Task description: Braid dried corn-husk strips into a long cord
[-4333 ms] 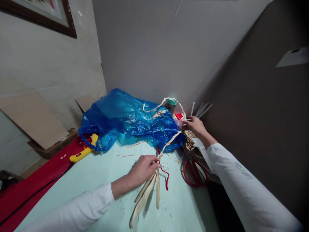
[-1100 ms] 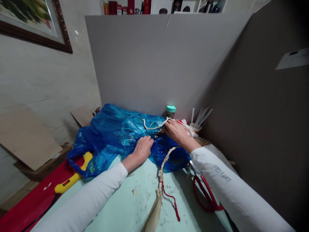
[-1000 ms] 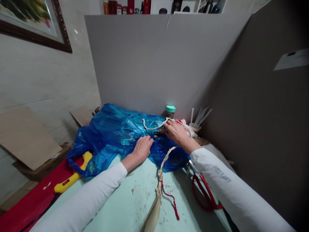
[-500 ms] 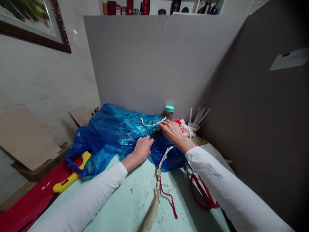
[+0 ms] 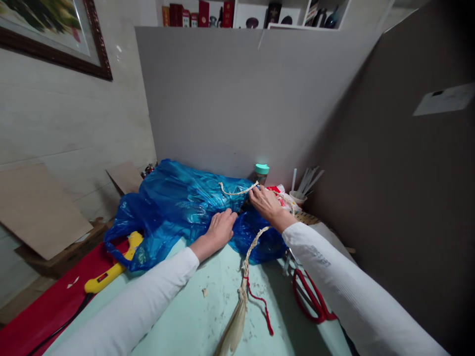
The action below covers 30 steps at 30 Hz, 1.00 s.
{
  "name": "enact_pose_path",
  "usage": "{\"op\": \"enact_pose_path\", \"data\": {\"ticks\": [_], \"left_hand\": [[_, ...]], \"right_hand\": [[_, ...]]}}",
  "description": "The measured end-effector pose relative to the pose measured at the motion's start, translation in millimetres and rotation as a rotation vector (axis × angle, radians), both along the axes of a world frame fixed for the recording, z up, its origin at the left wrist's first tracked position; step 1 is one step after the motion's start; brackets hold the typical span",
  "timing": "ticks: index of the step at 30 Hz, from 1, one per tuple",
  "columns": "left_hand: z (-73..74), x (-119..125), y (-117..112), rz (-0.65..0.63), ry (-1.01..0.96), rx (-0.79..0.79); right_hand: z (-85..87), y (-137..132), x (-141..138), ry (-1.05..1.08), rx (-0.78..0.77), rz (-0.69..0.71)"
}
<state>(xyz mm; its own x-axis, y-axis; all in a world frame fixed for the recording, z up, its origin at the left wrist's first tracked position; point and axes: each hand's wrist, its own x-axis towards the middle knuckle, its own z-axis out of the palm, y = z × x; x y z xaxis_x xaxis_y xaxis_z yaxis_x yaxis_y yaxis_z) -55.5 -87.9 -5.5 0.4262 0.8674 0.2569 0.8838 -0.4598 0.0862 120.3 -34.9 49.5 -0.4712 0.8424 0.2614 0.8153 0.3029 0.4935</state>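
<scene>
"Pale-green tabletop [image 5: 200,316]; where's the blue bag [image 5: 174,198]?"
"Against the bent fingers of the left hand [image 5: 219,228], near the right hand [image 5: 267,202]; can't tell whether either grips; seems light, slippery; best held by bunched folds."

The left hand [image 5: 221,228] rests back upward on the near edge of the blue bag [image 5: 174,193], fingers curled, tips hidden. The right hand [image 5: 267,205], also back upward, is at the bag's right end, its bent fingers directed toward the bag. The left forearm [image 5: 148,296] and right forearm [image 5: 334,277], both white-sleeved, reach forward from the bag's near side, angling inward.
</scene>
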Motion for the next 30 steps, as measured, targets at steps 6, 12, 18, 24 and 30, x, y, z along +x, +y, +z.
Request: {"op": "enact_pose_path", "data": {"ticks": [6, 12, 18, 24, 30], "left_hand": [[-2.6, -1, 2, -0.03, 0.0, -0.022], [-2.3, 0, 2, -0.026, -0.012, -0.018], [-7.1, -1, 2, -0.015, -0.01, -0.026], [-4.7, 1, 2, -0.002, -0.006, -0.035], [-3.8, 2, 1, 0.006, 0.013, -0.029]], "right_hand": [[-0.3, -3, 2, 0.024, 0.007, 0.004], [1.0, -6, 4, 0.133, 0.028, -0.017], [-2.5, -4, 11, 0.359, 0.039, -0.065], [-1.1, 1, 22, 0.574, 0.019, -0.055], [-2.6, 4, 25, 0.617, -0.002, -0.021]]}}
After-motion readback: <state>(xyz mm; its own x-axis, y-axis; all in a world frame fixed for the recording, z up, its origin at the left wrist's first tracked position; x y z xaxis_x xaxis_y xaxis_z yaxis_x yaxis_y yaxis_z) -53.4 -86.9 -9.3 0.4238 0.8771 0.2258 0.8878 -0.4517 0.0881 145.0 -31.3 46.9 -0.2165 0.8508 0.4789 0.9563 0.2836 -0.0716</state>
